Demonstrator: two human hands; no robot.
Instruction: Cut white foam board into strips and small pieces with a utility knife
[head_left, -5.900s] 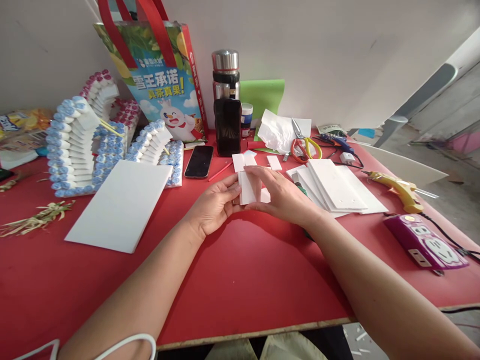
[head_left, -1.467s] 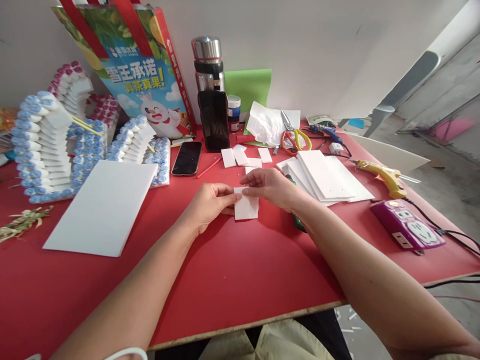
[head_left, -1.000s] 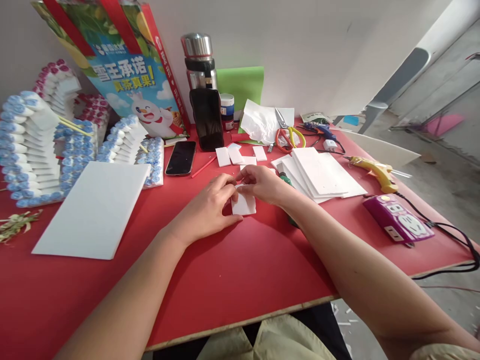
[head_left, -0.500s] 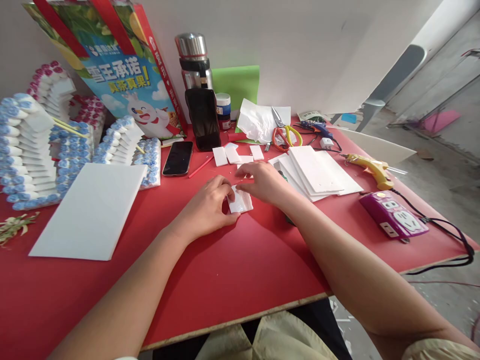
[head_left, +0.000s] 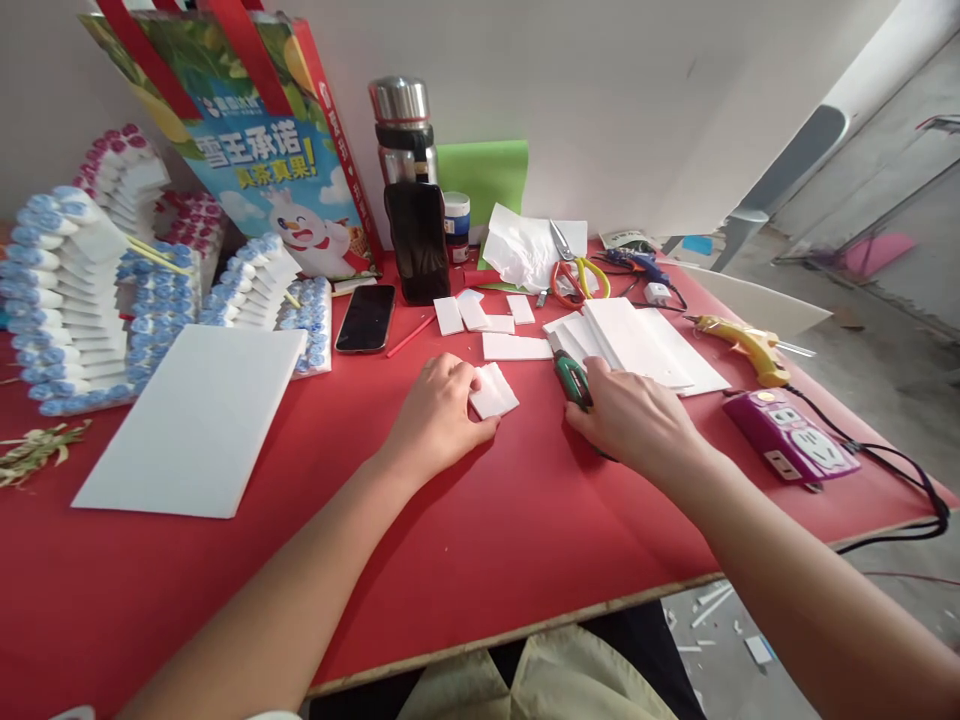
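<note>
My left hand [head_left: 444,405] is closed at the left edge of a small white foam board piece [head_left: 495,391], thumb at its near corner and fingers at its far side. The piece lies on the red tabletop. To the right, my right hand [head_left: 637,412] has its thumb and fingers around a green-and-black utility knife [head_left: 571,378]; part of its handle is hidden under the hand. Beyond the hands lie a white strip [head_left: 517,347] and several small white pieces [head_left: 449,316]. A stack of white boards [head_left: 637,340] lies just past my right hand.
A large white board [head_left: 191,420] lies at left, before blue-and-white foam models [head_left: 71,300]. A phone [head_left: 365,318], a steel flask [head_left: 405,130] and scissors [head_left: 570,265] stand or lie behind. At right are a yellow glue gun [head_left: 742,345] and a purple power strip [head_left: 791,437].
My right hand has moved right, from the small foam piece to the utility knife, and closed on it. The left hand stays at the piece. A white strip now shows behind it.
</note>
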